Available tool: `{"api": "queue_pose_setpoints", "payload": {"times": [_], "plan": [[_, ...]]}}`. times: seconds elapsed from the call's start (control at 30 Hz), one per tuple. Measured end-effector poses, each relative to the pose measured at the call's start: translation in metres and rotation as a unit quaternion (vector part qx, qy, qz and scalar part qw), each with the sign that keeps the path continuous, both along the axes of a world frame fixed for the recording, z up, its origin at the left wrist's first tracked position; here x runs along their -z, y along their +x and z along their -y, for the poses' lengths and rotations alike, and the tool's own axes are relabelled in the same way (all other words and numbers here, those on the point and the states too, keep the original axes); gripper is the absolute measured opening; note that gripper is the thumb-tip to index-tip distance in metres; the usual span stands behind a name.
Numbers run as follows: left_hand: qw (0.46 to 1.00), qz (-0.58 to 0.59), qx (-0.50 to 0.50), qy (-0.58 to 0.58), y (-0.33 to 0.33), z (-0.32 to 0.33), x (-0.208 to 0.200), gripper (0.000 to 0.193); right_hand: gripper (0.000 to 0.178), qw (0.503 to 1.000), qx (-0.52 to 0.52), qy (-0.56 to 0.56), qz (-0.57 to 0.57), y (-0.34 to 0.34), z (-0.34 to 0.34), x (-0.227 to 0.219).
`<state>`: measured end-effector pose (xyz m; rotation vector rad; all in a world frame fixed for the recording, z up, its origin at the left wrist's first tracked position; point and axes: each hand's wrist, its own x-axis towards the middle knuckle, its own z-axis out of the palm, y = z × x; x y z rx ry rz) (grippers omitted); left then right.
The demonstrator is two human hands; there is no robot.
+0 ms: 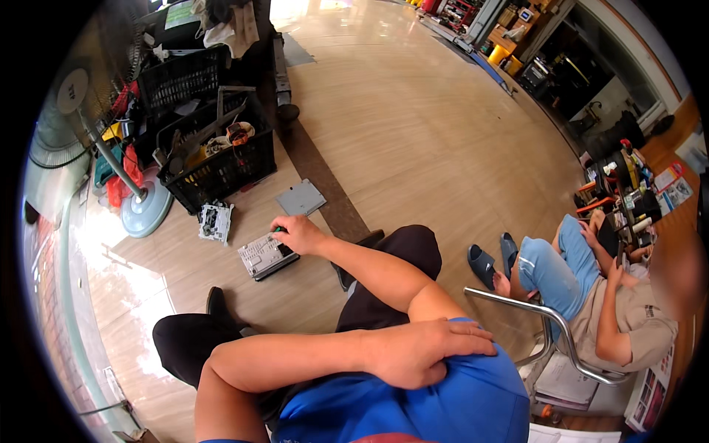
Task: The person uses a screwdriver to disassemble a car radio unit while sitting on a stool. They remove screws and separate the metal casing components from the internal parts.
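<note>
right hand point(299, 234) reaching down, fingers curled on the far edge of a grey metal device point(266, 256) flat on the floor point(413, 125), steadying it | left hand point(421, 353) loose, just resting on own right arm | black crate point(214, 159) nearby

Wearer's clothing: blue short-sleeved shirt point(458, 399), with a narrow reddish strip at the lower picture edge. Black trousers point(185, 343) on both legs. Dark shoes, one point(216, 301) visible ahead of the left knee. Both forearms bare; no watch, rings or gloves visible.
</note>
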<state>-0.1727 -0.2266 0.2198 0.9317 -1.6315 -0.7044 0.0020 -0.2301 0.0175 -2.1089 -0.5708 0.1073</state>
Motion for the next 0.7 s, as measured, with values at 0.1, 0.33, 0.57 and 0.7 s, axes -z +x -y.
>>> {"api": "queue_pose_setpoints", "payload": {"times": [0.1,0.33,0.57,0.7], "plan": [[0.997,0.026,-0.066,-0.022,-0.009,-0.009,-0.009,0.063,0.020,1.000,0.005,-0.003,-0.002,0.000,0.004,0.006],[0.987,0.035,-0.156,-0.022,-0.009,-0.011,0.031,0.059,0.022,0.999,-0.007,-0.039,-0.023,-0.007,-0.011,-0.005],[0.716,-0.193,-0.671,0.013,0.105,-0.123,0.151,0.025,0.019,0.996,0.034,-0.077,-0.041,0.013,0.003,0.024],[0.320,-0.482,-0.815,-0.022,0.153,-0.275,0.334,0.027,0.021,0.992,-0.021,-0.120,-0.033,0.002,-0.015,0.054]]}}
